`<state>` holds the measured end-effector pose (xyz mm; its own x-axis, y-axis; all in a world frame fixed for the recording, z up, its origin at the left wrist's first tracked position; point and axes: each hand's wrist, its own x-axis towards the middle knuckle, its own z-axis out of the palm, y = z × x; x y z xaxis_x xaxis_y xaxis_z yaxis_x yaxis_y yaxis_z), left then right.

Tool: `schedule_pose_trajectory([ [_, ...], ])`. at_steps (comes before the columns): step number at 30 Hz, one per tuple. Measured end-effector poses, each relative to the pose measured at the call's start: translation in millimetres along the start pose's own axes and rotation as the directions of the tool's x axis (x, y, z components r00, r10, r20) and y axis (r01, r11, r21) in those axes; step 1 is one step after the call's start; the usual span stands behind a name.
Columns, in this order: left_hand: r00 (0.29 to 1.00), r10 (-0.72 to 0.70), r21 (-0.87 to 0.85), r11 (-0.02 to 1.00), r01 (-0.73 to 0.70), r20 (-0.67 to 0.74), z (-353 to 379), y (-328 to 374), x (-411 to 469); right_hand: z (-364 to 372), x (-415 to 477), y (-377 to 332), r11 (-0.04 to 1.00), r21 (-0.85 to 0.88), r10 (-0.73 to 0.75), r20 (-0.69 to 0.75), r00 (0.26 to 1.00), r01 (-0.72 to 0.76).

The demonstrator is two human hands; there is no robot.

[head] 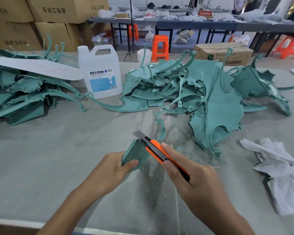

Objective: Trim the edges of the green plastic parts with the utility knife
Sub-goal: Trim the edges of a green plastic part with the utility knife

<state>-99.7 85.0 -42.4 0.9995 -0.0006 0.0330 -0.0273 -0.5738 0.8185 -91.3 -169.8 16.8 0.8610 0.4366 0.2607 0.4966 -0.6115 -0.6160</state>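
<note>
My left hand (112, 168) grips a green plastic part (134, 154) just above the table, thumb on its near face. Its thin curved arm (162, 131) rises behind the knife. My right hand (188, 178) holds an orange and black utility knife (157, 150), forefinger laid along its side. The extended blade (139, 134) lies against the part's upper right edge. A large heap of green parts (193, 92) sits behind, and a second heap (22, 94) lies at the left.
Green shavings (182, 150) litter the grey table cover (49, 158) around my hands. A white jug labelled DEXCON (102, 72) stands at the back centre. A crumpled white cloth (282, 172) lies at the right. Cardboard boxes (41, 19) and orange stools (160, 47) stand beyond.
</note>
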Motion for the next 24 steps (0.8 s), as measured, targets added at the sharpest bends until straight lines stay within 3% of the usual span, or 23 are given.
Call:
schedule_pose_trajectory([
  [4, 1.000, -0.001, -0.018, 1.000, 0.001, -0.012, 0, 3, 0, 1, 17, 33, 0.988, -0.130, 0.087, -0.019, 0.996, -0.088],
  [7, 1.000, 0.021, 0.066, 0.998, -0.021, 0.011, -1, 10, 5, -1, 38, 65, 0.944, -0.288, 0.173, 0.023, 0.985, -0.159],
  [11, 0.994, 0.037, 0.163, 0.985, -0.054, 0.100, -3, 17, 13, -2, 57, 87, 0.918, -0.345, 0.227, 0.060, 0.972, -0.193],
  [13, 0.995, 0.027, 0.109, 0.993, -0.038, 0.101, -4, 13, 11, 1, 60, 88, 0.919, -0.349, 0.216, 0.049, 0.975, -0.186],
  [20, 1.000, 0.012, -0.158, 0.987, -0.008, 0.024, -1, -6, -2, 15, 21, 51, 0.988, 0.099, 0.125, -0.090, 0.988, -0.116],
  [24, 1.000, 0.003, -0.247, 0.969, 0.003, 0.024, 1, -12, -2, 25, 2, 30, 0.989, 0.145, -0.001, -0.050, 0.999, 0.008],
])
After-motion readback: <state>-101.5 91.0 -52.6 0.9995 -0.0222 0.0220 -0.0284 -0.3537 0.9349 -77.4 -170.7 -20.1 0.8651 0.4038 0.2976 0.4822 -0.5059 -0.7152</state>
